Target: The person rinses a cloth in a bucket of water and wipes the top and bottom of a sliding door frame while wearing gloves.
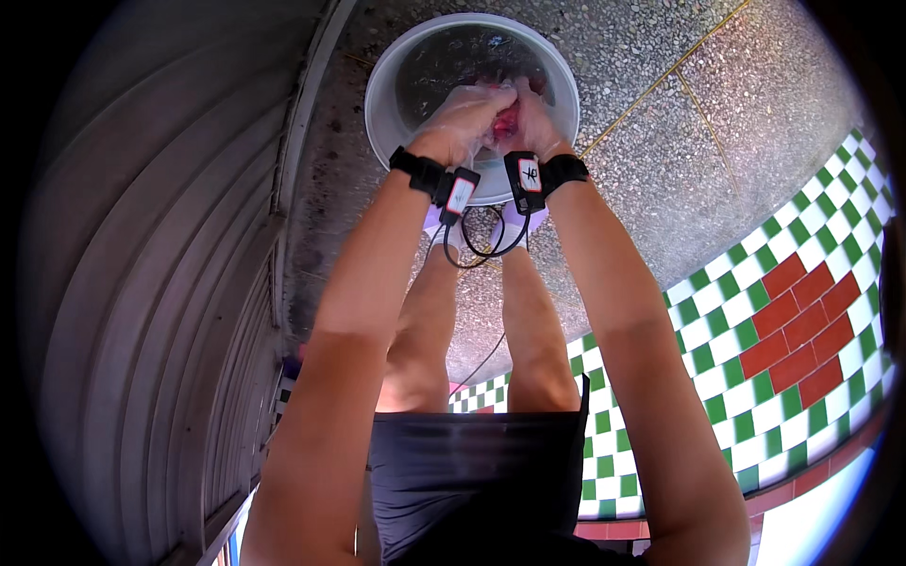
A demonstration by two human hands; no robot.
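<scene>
My left hand (468, 117) and my right hand (536, 122), both in thin clear plastic gloves, meet over a round white bucket (376, 117). Between them they grip a wet red item (505, 123), perhaps a cloth; the fingers cover much of it, and its shape cannot be told. Murky water (435, 67) with some bubbles fills the lower part of the bucket. On each wrist a black strap holds a small black box, the left one (459, 194) and the right one (525, 180), each bearing a label.
The bucket stands on a speckled terrazzo floor (651, 141), just ahead of my feet in light purple slippers (536, 218). A ribbed metal shutter (163, 283) rises at the left. Green and white tiles (715, 311) lie to the right. Black cables (481, 258) loop between my wrists.
</scene>
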